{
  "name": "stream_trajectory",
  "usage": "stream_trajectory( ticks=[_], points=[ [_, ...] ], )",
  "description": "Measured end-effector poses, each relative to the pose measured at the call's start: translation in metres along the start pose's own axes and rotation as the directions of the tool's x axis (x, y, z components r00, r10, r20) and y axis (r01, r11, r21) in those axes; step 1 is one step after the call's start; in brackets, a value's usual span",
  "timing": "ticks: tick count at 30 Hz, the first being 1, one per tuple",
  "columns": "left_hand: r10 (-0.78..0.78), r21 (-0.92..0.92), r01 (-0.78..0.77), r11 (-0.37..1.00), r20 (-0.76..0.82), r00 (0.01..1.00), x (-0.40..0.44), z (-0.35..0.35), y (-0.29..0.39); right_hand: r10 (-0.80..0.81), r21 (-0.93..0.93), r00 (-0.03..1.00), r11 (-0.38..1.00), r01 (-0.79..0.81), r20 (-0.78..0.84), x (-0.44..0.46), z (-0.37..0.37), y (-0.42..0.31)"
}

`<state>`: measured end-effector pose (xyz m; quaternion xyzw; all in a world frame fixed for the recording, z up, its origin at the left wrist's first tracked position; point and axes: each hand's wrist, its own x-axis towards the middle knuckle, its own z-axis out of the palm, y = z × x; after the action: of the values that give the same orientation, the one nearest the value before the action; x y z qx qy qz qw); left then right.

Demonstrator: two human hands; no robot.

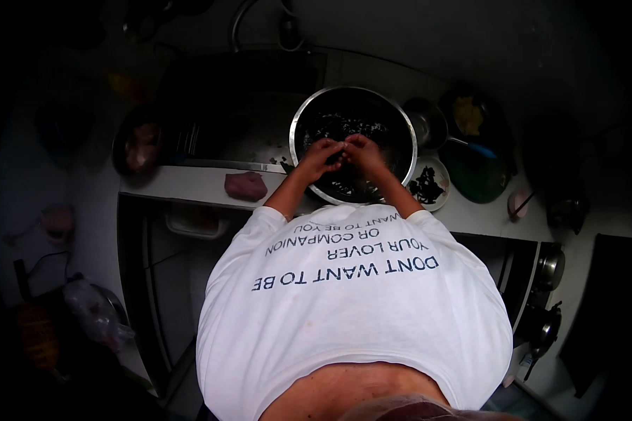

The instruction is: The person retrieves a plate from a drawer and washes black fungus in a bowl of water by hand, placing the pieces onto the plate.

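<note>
So the big metal basin [351, 89] sat at the counter's edge with dark, glistening stuff [338, 126] inside. Left hand [321, 158] and right hand [364, 154] met over it, fingertips pinched together, though I couldn't tell what, if anything, they gripped. A pale plate [444, 191] just right of it had dark pieces [426, 184] on it. The bowl [119, 158] far left held pinkish chunks [145, 146].
</note>
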<state>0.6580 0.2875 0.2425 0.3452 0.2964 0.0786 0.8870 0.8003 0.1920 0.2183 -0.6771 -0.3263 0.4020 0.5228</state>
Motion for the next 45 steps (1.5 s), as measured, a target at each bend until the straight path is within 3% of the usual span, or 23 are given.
stream_trajectory(
  ticks=[2,4,10,17,25,28,31,34,45],
  points=[
    [0.011,-0.008,-0.011,1.0,0.036,0.999,0.002,0.001,-0.002,0.022,-0.013,1.0,1.0,-0.022,-0.012,-0.005,0.0,-0.012],
    [0.024,0.045,-0.027,0.999,0.078,0.997,0.006,-0.002,-0.004,0.28,0.258,0.96,0.928,-0.269,-0.007,-0.022,0.0,-0.04],
    [0.002,0.128,-0.012,0.992,0.078,0.997,0.012,-0.005,-0.014,0.319,0.581,0.939,0.744,-0.332,0.128,-0.021,-0.009,-0.024],
    [0.007,0.183,-0.007,0.983,0.001,1.0,0.009,-0.001,-0.014,0.291,0.548,0.947,0.774,-0.317,0.137,-0.021,-0.01,-0.022],
    [0.153,0.271,-0.129,0.954,-0.07,0.986,0.015,-0.002,-0.018,0.244,0.616,0.951,0.724,-0.309,0.189,-0.027,-0.006,-0.033],
    [0.226,0.321,-0.186,0.929,-0.094,0.97,0.013,0.0,-0.017,0.301,0.543,0.94,0.768,-0.339,0.161,-0.026,-0.002,-0.037],
    [0.27,0.375,-0.222,0.9,-0.081,0.959,0.013,0.0,-0.018,0.316,0.334,0.932,0.872,-0.358,0.175,-0.024,0.001,-0.036],
    [0.278,0.386,-0.231,0.893,-0.069,0.958,0.014,-0.003,-0.019,0.278,0.398,0.933,0.848,-0.35,0.228,-0.023,0.001,-0.03],
    [0.302,0.405,-0.271,0.873,-0.015,0.953,0.014,-0.003,-0.022,0.313,0.261,0.939,0.903,-0.34,0.14,-0.025,0.0,-0.023]
  ],
)
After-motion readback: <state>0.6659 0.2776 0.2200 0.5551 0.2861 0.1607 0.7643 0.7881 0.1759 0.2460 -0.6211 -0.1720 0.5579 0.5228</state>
